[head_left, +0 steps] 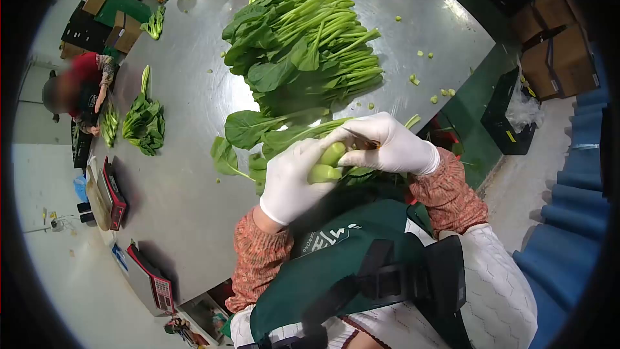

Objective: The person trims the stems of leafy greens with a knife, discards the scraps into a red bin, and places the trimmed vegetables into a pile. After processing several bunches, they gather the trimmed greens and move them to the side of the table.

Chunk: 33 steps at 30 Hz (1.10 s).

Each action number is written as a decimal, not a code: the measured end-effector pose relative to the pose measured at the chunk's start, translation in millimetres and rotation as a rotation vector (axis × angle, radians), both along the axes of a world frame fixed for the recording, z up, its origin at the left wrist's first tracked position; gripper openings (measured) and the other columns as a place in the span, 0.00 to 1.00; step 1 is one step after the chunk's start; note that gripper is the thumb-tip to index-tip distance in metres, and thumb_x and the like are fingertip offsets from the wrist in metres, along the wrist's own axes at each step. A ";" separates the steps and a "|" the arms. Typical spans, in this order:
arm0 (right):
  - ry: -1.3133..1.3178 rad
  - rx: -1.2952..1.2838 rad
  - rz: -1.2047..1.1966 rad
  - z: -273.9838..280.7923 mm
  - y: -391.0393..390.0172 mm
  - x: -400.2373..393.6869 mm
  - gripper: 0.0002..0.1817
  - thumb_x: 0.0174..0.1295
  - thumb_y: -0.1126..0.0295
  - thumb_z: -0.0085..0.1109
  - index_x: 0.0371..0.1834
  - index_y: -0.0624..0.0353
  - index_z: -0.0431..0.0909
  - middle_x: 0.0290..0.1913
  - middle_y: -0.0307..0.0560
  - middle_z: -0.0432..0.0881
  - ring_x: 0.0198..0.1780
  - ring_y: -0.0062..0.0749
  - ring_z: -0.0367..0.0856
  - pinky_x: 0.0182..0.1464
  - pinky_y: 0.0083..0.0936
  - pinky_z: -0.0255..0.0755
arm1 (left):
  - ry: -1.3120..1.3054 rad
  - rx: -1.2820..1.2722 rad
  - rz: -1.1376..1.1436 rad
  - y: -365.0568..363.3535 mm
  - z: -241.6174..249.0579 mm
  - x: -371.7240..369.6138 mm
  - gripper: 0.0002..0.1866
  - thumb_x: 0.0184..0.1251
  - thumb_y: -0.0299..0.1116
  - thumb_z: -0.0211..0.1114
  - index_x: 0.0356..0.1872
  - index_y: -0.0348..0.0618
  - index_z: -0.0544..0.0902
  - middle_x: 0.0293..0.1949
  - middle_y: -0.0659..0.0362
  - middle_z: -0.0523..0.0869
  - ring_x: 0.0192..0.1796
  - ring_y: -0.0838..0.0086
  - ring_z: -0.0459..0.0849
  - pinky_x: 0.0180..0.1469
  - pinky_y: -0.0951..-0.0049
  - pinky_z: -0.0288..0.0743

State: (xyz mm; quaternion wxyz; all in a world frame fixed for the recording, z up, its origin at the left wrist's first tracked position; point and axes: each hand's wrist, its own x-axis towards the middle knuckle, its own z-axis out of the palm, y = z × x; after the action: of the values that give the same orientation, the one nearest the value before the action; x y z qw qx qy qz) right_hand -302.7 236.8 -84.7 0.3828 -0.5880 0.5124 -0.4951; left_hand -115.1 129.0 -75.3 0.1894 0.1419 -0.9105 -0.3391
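My left hand (294,174), in a white glove, is closed round pale green cut stalks (325,173) of leafy greens, their thick ends facing me. Close against it, my gloved right hand (397,145) pinches a small knife (363,139); only part of its dark, thin blade shows between the fingers, near the stalk ends. Loose leafy greens (248,130) lie on the table just beyond and left of my hands. Past them rises a large heap of leafy greens (303,45), leaves to the left and stalks to the right.
The metal table (200,220) carries small trimmed ends (414,80) and a separate bunch of greens (144,123). Two red scales (115,194) stand at its left edge. A co-worker (87,84) is across on the left. A black crate (507,119) and cardboard boxes (558,63) sit right.
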 end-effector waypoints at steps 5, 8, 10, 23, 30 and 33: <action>0.287 -0.053 -0.200 -13.3 2.5 14.8 0.11 0.58 0.71 0.72 0.39 0.62 0.81 0.28 0.48 0.81 0.28 0.36 0.80 0.33 0.29 0.74 | -0.043 -0.288 0.117 -1.6 -13.4 8.9 0.24 0.43 0.27 0.74 0.48 0.43 0.85 0.38 0.57 0.88 0.37 0.60 0.86 0.42 0.64 0.80; 0.259 -0.052 -0.258 -22.7 6.0 3.2 0.07 0.60 0.73 0.71 0.32 0.65 0.82 0.23 0.49 0.79 0.24 0.28 0.78 0.30 0.26 0.71 | 0.033 -0.351 0.251 -19.1 0.0 22.3 0.24 0.47 0.24 0.72 0.51 0.42 0.85 0.42 0.54 0.89 0.42 0.63 0.87 0.45 0.69 0.80; -0.039 0.247 -0.273 -33.6 13.4 -18.5 0.05 0.61 0.74 0.68 0.35 0.65 0.83 0.25 0.50 0.81 0.26 0.27 0.81 0.31 0.25 0.73 | 0.158 -0.100 0.427 -38.1 11.1 42.5 0.21 0.57 0.25 0.71 0.55 0.38 0.83 0.44 0.54 0.89 0.44 0.67 0.88 0.47 0.69 0.81; 0.776 0.130 -0.257 -122.3 -55.0 -7.5 0.19 0.59 0.61 0.64 0.54 0.53 0.80 0.41 0.48 0.85 0.41 0.48 0.86 0.42 0.43 0.78 | 1.049 1.303 0.501 -82.3 -10.2 115.3 0.19 0.75 0.42 0.63 0.57 0.41 0.77 0.58 0.49 0.82 0.33 0.74 0.76 0.30 0.75 0.72; 0.737 0.261 -0.008 -147.0 -55.5 17.1 0.14 0.58 0.66 0.62 0.48 0.50 0.83 0.42 0.52 0.84 0.43 0.52 0.84 0.46 0.44 0.78 | 1.072 1.320 0.435 -74.3 -3.7 116.3 0.24 0.74 0.33 0.59 0.68 0.38 0.71 0.63 0.43 0.76 0.42 0.66 0.79 0.37 0.72 0.75; 0.656 0.108 -0.048 -132.5 -53.1 -1.8 0.12 0.57 0.69 0.62 0.45 0.54 0.82 0.39 0.51 0.84 0.42 0.50 0.85 0.45 0.43 0.78 | 0.985 1.307 0.428 -72.6 -9.5 111.3 0.24 0.72 0.31 0.60 0.67 0.37 0.71 0.63 0.43 0.76 0.41 0.65 0.79 0.36 0.73 0.75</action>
State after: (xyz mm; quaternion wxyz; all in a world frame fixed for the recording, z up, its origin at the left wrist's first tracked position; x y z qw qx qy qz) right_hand -304.5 183.7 -217.2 0.2163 -0.6827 0.6475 -0.2605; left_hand -3.7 56.4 -84.8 0.5045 0.2282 -0.2982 -0.7775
